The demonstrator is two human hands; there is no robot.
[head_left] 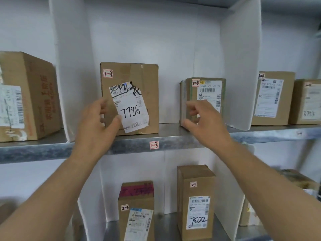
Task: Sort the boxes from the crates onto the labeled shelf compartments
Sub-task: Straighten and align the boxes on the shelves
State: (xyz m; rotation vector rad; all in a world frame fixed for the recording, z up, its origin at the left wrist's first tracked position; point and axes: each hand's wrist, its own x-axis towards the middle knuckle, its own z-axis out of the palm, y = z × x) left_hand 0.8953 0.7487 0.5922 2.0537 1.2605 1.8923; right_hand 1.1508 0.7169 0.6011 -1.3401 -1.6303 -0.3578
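Box 7786 stands above the 1-3 shelf tag, left hand pinching its edge. Right hand curls loosely at the smaller box; grip unclear. Placement seems done; release next.

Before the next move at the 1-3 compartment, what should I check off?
1. Tag on big box matches shelf label, both 1-3: ok.
2. Tag on small box also reads 1-3: ok.
3. Both boxes upright and fully on the shelf: ok.
4. Grip of left hand on the big box's left edge: ok.
5. Contact of right hand with the small box: cannot tell.
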